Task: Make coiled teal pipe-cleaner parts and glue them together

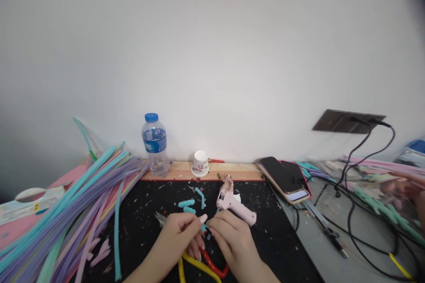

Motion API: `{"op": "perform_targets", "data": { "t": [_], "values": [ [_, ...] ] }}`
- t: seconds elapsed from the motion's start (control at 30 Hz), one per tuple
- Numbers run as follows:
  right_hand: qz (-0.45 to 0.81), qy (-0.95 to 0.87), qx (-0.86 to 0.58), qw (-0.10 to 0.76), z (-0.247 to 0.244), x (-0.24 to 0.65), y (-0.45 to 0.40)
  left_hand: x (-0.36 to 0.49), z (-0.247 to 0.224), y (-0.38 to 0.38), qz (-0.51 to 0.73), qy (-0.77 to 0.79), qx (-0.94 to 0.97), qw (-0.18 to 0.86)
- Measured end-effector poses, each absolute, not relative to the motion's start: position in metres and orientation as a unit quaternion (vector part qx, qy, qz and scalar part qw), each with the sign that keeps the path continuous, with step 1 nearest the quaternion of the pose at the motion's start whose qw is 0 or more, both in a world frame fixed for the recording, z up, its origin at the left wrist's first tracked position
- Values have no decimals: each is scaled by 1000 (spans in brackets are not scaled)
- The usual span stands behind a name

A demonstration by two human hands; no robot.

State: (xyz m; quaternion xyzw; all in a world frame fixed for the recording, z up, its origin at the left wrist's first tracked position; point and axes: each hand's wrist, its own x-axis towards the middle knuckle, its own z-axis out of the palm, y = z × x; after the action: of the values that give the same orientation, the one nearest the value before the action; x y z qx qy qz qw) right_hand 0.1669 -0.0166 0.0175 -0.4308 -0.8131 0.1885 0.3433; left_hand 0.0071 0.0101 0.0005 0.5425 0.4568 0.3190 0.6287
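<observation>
My left hand (186, 232) and my right hand (234, 236) meet low over the black mat (275, 239), fingertips nearly together. Pinched between them is a short piece of light-blue pipe cleaner (203, 227), mostly hidden by the fingers. Pliers lie beneath the hands, with a yellow handle (201, 266) and a red handle (215, 269) showing; their grey jaws (160, 218) seem to poke out left of my left hand. Several bent blue pipe cleaner pieces (186, 203) rest just beyond the fingers. A pink glue gun (237, 208) lies behind my right hand.
Long pastel pipe cleaners (89, 194) are heaped at the left. Along the wall stand a water bottle (155, 146) and an upturned paper cup (200, 163). Phones (282, 177) and black cables (348, 212) lie right, near another person's blurred hand (403, 190).
</observation>
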Motion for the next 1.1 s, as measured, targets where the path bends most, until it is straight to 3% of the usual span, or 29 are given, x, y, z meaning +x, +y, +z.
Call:
{"op": "perform_targets", "data": {
  "t": [0.5,0.8,1.1],
  "values": [
    [172,-797,-457,355,12,168,-16,10,9,10,316,423,499,687],
    [217,-734,-446,463,11,164,-12,7,5,10,319,418,591,611],
    [303,-678,-494,451,11,164,-9,5,10,5,288,385,710,514]
  ]
}}
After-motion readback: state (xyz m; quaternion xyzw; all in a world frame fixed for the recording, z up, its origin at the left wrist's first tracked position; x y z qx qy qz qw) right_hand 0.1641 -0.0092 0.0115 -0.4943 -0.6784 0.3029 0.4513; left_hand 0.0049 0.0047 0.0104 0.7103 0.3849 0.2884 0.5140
